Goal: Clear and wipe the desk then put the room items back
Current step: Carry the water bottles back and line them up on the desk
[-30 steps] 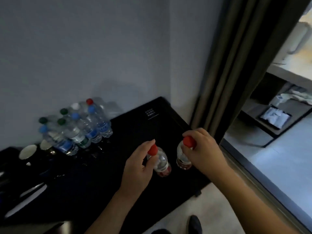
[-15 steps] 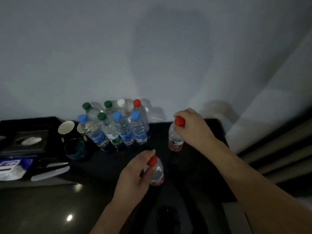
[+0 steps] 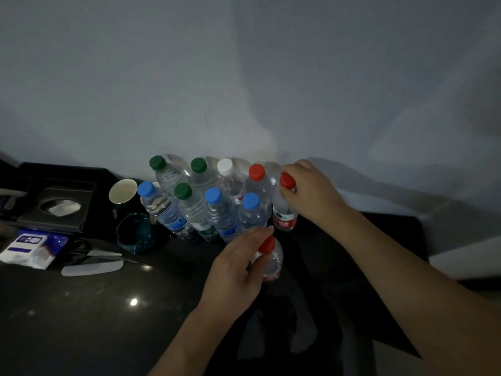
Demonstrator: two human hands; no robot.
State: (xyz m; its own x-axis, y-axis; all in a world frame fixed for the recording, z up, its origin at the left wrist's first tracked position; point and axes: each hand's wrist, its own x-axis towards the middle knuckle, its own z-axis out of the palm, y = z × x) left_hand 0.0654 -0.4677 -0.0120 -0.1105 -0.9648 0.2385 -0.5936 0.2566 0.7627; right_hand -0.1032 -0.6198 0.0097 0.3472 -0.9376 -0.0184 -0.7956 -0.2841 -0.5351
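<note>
Head view: dark tabletop [image 3: 81, 308]
Right fingers [image 3: 291, 185]: pinching red-capped clear plastic bottle [image 3: 283, 213], beside standing cluster [image 3: 206, 202]
Left fingers [image 3: 257, 234]: pinching second red-capped bottle [image 3: 271, 260]
Risk: knocking cluster over, from crowding it

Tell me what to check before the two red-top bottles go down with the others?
1. Right hand grips its red-top bottle by the cap: ok.
2. Left hand fingers round the other red-top bottle: ok.
3. Right bottle upright beside the bottle group: ok.
4. Right bottle's base touching the desk: cannot tell.
5. Free desk in front of the group for the left bottle: ok.
</note>
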